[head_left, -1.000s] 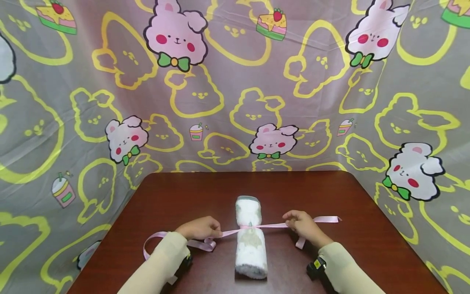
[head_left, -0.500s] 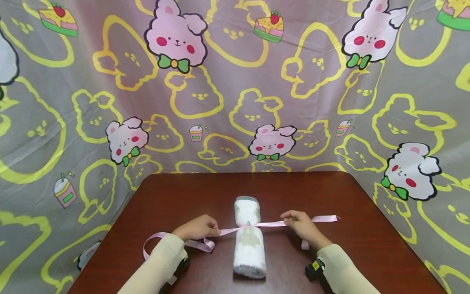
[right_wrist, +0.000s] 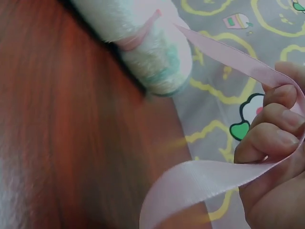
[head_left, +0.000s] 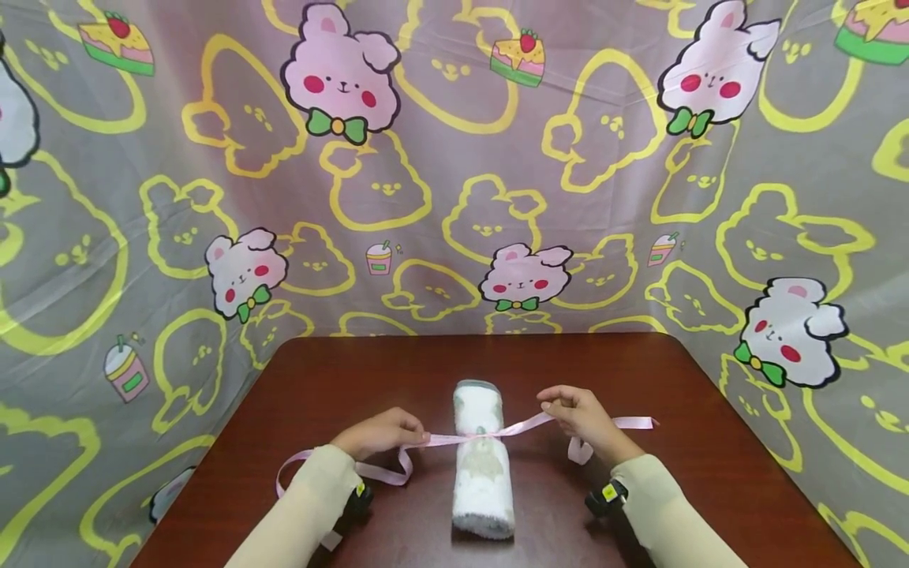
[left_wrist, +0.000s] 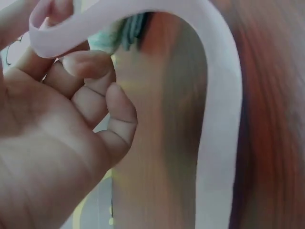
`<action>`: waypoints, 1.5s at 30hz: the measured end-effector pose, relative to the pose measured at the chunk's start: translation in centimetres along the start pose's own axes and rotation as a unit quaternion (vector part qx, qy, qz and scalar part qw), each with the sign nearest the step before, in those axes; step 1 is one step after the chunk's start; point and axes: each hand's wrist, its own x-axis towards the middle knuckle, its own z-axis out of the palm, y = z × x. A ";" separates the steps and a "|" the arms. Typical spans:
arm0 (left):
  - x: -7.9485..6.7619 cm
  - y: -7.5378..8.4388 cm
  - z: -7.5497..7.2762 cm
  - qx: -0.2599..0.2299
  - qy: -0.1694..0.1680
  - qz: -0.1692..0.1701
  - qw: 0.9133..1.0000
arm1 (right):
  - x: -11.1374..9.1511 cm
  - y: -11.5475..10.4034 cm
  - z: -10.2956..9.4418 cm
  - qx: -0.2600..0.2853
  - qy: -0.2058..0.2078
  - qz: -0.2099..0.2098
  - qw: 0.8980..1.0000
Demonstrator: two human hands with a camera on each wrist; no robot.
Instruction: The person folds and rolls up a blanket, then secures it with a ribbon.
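A rolled white towel [head_left: 483,493] with grey-green patches lies lengthwise mid-table. A pink ribbon [head_left: 443,439] goes round its middle and crosses on top, drawing the towel in slightly there. On the left, my left hand [head_left: 379,432] pinches one ribbon end between thumb and fingers; the loose tail loops down in the left wrist view. To the right, my right hand [head_left: 585,418] holds the other end, raised a little above the table. In the right wrist view the ribbon [right_wrist: 228,52] runs from the towel [right_wrist: 162,62] through the curled fingers [right_wrist: 274,138], then hangs down.
The dark red-brown table [head_left: 398,371] has rounded far corners. A grey curtain [head_left: 440,213] with rabbit prints hangs along its back and sides. The ribbon's left tail [head_left: 291,469] and right tail [head_left: 634,423] extend outward past the hands. Wrist cameras sit below both sleeves.
My right hand has risen slightly, so its ribbon end now slopes up from the towel. The left hand has lifted a little, and its ribbon end lies more level. The towel stays nearly in place.
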 end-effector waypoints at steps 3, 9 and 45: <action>0.2 -0.1 0.3 -0.079 0.012 0.010 0.997 | 0.0 -0.4 0.1 0.012 -0.005 -0.003 1.000; 1.2 -0.6 1.9 -0.263 0.025 0.050 0.963 | 0.3 -0.3 0.7 0.038 -0.012 -0.002 0.999; 4.4 1.5 8.3 -0.251 0.199 0.033 0.947 | 0.3 0.4 1.2 0.032 -0.028 -0.020 0.999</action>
